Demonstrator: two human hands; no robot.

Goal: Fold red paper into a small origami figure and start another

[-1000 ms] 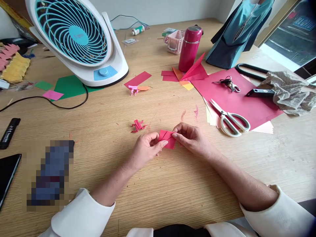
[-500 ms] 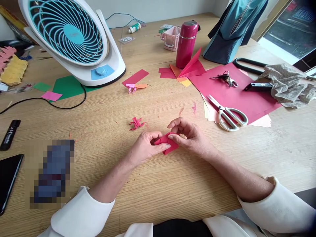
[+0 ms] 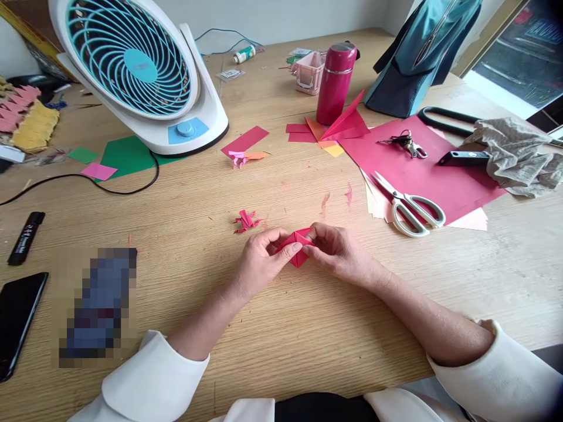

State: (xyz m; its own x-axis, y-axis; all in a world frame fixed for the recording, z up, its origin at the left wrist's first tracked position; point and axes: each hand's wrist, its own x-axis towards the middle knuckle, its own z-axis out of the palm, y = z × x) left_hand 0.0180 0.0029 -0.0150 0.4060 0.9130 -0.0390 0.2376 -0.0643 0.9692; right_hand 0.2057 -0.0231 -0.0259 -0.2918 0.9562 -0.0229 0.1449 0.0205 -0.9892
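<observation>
A small folded red paper (image 3: 299, 257) is held between both hands above the wooden table (image 3: 272, 340). My left hand (image 3: 264, 258) pinches its left side, the thumb lying across the front. On the right side, my right hand (image 3: 336, 252) grips the paper between thumb and curled fingers. Creases and a central vertical fold show on the paper; its back is hidden. Just beyond my left hand lies a small red folded paper figure (image 3: 246, 221). Farther back sit a pink and orange paper figure (image 3: 240, 158) and a red paper strip (image 3: 246, 141).
White-handled scissors (image 3: 411, 208) lie at the right by a large red sheet (image 3: 466, 190) with keys (image 3: 407, 143). A fan (image 3: 141, 70), a magenta bottle (image 3: 336, 82) and a teal bag (image 3: 404, 70) stand behind. At the left are a black marker (image 3: 26, 238) and a phone (image 3: 21, 319).
My right fingers have closed onto the paper's right side, where they were raised before. The paper has turned more upright and shows a pointed, diamond-like shape. The view has shifted slightly.
</observation>
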